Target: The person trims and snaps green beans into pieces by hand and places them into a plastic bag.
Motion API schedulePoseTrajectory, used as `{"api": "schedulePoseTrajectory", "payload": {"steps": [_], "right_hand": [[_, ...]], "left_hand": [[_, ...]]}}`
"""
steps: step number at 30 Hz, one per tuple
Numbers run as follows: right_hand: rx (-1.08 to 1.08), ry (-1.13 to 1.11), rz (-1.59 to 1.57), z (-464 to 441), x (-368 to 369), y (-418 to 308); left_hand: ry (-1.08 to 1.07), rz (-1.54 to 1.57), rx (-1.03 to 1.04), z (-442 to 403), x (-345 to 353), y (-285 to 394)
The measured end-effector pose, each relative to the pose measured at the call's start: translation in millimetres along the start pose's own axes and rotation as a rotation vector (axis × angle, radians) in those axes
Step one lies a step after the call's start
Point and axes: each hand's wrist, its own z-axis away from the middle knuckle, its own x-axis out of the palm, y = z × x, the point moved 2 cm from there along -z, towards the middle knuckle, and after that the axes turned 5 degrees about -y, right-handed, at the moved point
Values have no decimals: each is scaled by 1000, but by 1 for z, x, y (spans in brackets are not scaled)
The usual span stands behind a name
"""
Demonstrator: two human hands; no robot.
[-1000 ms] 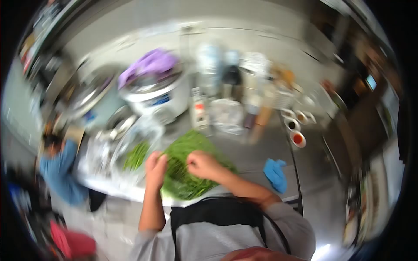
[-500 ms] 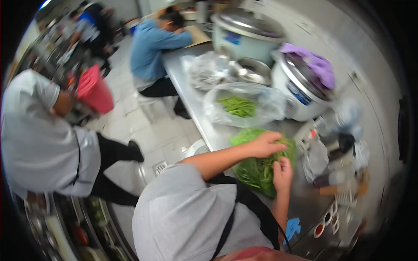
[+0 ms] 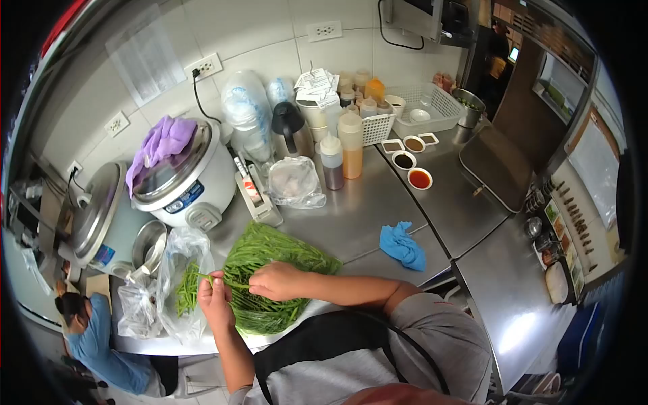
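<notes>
Head view: my left hand (image 3: pixel 214 301) pinches a thin green stalk (image 3: pixel 237 285) between thumb and fingers. My right hand (image 3: pixel 275 281), toward 3 o'clock, closes on its other end, fingertips curled out of sight. Long axis runs roughly 9 to 3 o'clock, over the bulk greens (image 3: pixel 270 250). Clear plastic bag (image 3: pixel 179 251) at 9 o'clock, nearer my left. Stalk tips hard to make out.

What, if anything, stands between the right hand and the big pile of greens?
Nothing visible: the right hand is over the big pile of greens; the blue cloth lies well to the right.
</notes>
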Motion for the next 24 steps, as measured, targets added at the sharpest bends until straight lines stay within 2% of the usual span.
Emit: {"api": "schedulePoseTrajectory", "payload": {"steps": [5,8,11,14,15,16,19,21,24], "right_hand": [[-48,119,-167,-1,-2,-6],[-82,230,-553,-2,-9,-15],[-32,211,-680,-4,-5,-11],[-16,213,-551,-3,-4,-6],[-27,206,-504,-3,0,-5],[-18,180,-332,-3,-2,-7],[-48,11,86,-6,5,-1],[-27,-26,94,-7,5,-2],[-3,154,-39,-15,-8,-15]], "left_hand": [[59,150,-62,-1,-1,-1],[26,348,-78,0,-1,-2],[11,414,-72,1,0,1],[73,448,2,-4,-11,4],[134,529,-38,-3,-12,10],[112,584,-8,-6,-18,8],[48,386,-156,2,-13,21],[-24,253,-172,4,-10,19],[-201,118,-265,5,-15,18]]}}
